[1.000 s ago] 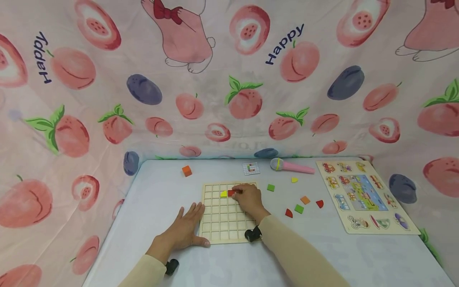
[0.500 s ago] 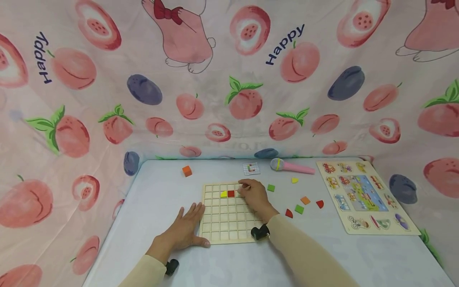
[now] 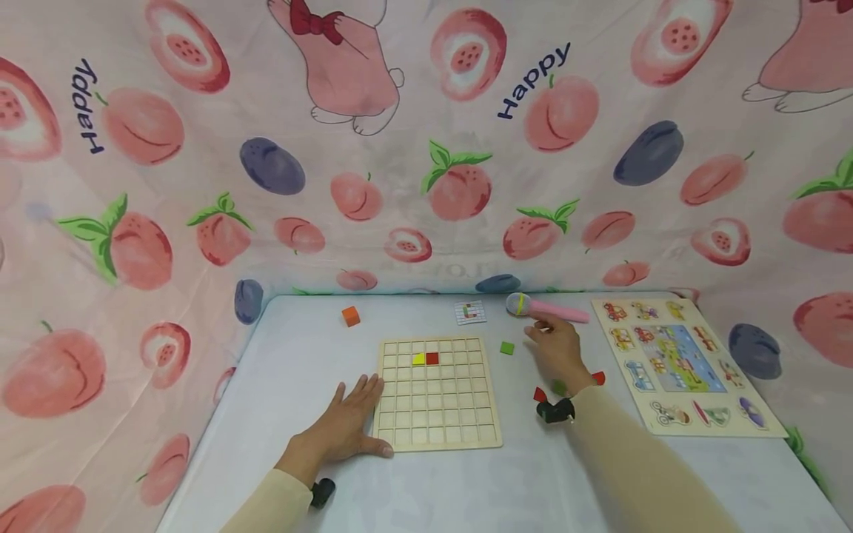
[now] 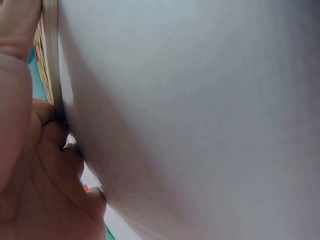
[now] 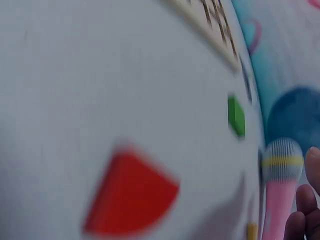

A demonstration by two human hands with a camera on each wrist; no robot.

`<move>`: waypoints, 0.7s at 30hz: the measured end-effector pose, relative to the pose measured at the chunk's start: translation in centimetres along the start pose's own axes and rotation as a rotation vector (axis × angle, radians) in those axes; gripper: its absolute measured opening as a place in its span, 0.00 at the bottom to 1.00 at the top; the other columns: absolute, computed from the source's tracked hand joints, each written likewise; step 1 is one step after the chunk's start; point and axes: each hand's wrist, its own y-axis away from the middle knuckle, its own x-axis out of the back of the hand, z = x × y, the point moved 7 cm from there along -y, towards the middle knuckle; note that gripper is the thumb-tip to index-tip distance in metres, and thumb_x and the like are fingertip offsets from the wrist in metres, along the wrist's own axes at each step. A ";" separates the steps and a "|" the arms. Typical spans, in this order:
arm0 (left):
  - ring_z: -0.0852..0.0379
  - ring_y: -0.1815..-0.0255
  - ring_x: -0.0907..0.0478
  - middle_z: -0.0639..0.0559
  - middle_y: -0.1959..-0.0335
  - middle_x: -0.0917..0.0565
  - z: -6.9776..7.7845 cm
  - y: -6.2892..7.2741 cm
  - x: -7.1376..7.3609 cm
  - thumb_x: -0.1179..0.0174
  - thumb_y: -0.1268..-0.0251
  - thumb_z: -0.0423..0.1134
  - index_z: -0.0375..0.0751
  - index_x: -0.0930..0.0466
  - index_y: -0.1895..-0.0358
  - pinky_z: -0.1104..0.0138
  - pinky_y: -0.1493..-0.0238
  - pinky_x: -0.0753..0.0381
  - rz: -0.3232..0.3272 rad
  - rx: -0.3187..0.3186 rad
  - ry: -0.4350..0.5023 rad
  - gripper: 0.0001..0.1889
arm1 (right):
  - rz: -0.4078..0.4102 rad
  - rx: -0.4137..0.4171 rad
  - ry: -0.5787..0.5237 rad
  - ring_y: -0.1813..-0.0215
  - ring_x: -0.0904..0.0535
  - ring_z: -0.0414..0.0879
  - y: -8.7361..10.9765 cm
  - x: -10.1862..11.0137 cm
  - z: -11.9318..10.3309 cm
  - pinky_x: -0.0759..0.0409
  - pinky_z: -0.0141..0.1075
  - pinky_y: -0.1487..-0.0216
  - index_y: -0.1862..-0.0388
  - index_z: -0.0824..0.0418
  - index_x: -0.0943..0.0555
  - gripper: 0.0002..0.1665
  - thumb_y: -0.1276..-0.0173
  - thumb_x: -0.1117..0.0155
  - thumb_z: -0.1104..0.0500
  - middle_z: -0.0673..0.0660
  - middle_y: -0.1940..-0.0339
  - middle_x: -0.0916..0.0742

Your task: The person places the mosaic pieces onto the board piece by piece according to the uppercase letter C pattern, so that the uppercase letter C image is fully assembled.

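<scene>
A wooden grid board (image 3: pixel 436 414) lies on the white table, with a yellow piece (image 3: pixel 417 359) and a red square (image 3: pixel 432 358) side by side in its second row. My left hand (image 3: pixel 348 422) rests flat on the table, fingers straight, against the board's left edge (image 4: pixel 50 60). My right hand (image 3: pixel 554 346) is off the board to its right, fingers loose and holding nothing, just in front of a pink toy microphone (image 3: pixel 548 309). Near it lie a green square (image 3: pixel 507 348), a second green piece (image 3: pixel 558 387) and two red quarter-round pieces (image 3: pixel 538 394) (image 3: pixel 597 378). The right wrist view shows a blurred red piece (image 5: pixel 130 195).
An orange cube (image 3: pixel 350 316) and a small pattern card (image 3: pixel 470 312) lie at the table's back. A vehicle puzzle board (image 3: pixel 673 363) fills the right side. Fruit-print cloth walls enclose the table on three sides.
My right hand left the red square on the board and moved right, off the board, toward the microphone. The left hand has stayed put.
</scene>
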 end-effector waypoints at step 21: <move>0.44 0.10 0.60 0.45 0.11 0.52 0.2 0.0 0.1 0.26 0.54 0.72 0.40 0.51 0.13 0.40 0.13 0.66 -0.008 0.006 0.000 0.69 | -0.039 -0.080 0.315 0.37 0.26 0.65 -1.3 1.8 4.1 0.30 0.62 0.33 0.30 0.60 0.19 0.24 0.22 0.37 0.55 0.67 0.37 0.17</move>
